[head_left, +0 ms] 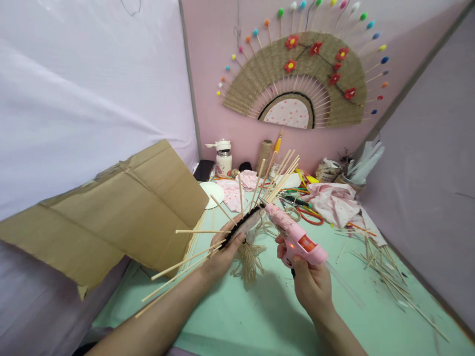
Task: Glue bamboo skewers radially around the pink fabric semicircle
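Observation:
My left hand (224, 254) is closed around a half-round fan base (242, 225) with a black edge, held up above the table. Thin wooden sticks (193, 231) fan out from that edge, several toward the left and a bunch toward the back. A tassel of frayed twine (248, 262) hangs below the base. In my right hand (311, 284) is a pink hot glue gun (293, 230), its orange light lit and a clear glue stick (347, 287) coming out of its rear. The gun's nozzle is close to the black edge at the base's right end; whether they touch I cannot tell.
A bent cardboard sheet (111, 217) leans at the left. Red-handled scissors (309, 216), crumpled pink cloth (336, 205) and a white bottle (223, 163) stand or lie toward the back. Stick offcuts (386, 272) are scattered at right. A decorated fan (267, 64) hangs on the wall.

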Tool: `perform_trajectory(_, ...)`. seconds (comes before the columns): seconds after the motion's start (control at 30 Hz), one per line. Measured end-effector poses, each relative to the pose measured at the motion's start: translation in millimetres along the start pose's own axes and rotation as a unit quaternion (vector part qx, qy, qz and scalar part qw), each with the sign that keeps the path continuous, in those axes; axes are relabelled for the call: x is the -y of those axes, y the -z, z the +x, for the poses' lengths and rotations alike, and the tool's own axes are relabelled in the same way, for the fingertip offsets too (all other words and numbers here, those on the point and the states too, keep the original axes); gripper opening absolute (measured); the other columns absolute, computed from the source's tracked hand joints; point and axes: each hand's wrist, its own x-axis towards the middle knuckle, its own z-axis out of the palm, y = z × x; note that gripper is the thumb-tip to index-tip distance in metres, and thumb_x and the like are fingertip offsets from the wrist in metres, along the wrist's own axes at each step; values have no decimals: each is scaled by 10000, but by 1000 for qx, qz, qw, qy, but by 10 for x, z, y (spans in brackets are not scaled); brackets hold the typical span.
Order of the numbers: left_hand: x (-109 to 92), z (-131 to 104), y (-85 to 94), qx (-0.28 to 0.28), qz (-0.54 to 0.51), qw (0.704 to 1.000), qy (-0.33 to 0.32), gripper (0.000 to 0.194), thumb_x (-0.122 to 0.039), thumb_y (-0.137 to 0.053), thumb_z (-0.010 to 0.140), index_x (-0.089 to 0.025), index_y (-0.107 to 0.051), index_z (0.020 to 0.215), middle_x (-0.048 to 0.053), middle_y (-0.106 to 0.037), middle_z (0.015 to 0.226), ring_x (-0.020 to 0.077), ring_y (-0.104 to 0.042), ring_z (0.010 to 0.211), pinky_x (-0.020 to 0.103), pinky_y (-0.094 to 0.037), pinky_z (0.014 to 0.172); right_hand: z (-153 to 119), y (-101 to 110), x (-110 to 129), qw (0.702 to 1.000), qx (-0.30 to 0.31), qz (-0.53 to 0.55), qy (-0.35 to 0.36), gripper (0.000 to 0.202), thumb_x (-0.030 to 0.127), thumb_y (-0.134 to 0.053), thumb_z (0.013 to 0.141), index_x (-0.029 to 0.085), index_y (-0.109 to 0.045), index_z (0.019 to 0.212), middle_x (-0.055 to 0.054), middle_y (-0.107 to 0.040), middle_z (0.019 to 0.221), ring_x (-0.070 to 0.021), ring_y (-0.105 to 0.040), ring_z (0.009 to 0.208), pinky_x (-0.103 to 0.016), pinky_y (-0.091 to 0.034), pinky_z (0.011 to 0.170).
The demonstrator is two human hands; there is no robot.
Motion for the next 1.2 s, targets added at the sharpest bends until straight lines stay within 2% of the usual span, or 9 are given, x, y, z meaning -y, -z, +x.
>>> perform_trajectory(0.17,-4,3,-5,1,-2,1000,6,380,-365,-638,858,-258,-636,1222,38,-653,1298,252,-568,1250,439,-427,1105,-4,-3,-6,1000,-11,-2,-1,237,359,-505,942,231,-677,1044,-43,-636,838,-169,-569,713,-283,-450,609)
perform_trajectory(0.33,18,-2,-4,2,4,1000,-4,372,-354,-629,868,-281,-632,1233,24,-646,1309,241,-569,1250,431,-431,1104,4,3,-1,1000,4,-5,4,247,353,-485,951,226,-671,1053,-43,-614,819,-168,-561,710,-285,-449,613)
perform_trajectory(0.63,5,3,-14,9,-7,1000,-11,385,-365,-619,875,-255,-632,1244,45,-649,1306,251,-578,1243,433,-439,1098,3,-12,3,1000,-6,2,5,238,347,-497,943,216,-662,1053,-49,-634,823,-163,-564,689,-277,-445,585)
perform_trajectory(0.77,-9,10,-20,16,-16,999,-22,367,-353,-619,878,-265,-636,1234,38,-643,1316,249,-577,1246,430,-439,1099,-4,-14,1,1000,-11,-1,7,237,342,-502,940,221,-647,1083,-61,-649,885,-166,-569,697,-276,-432,563)
perform_trajectory(1.0,3,-2,-2,-2,11,1000,-2,399,-342,-621,873,-271,-615,1265,35,-647,1309,236,-573,1249,415,-440,1097,-9,0,-18,1000,-6,5,5,241,339,-479,951,220,-635,1093,-59,-629,877,-174,-562,717,-290,-437,584)
perform_trajectory(1.2,-8,2,-12,-4,9,1000,-11,363,-334,-621,869,-259,-636,1223,39,-671,1272,230,-599,1218,399,-471,1068,-8,0,-21,1000,-2,5,11,232,336,-484,954,235,-639,1094,-55,-633,899,-175,-573,741,-289,-439,599)
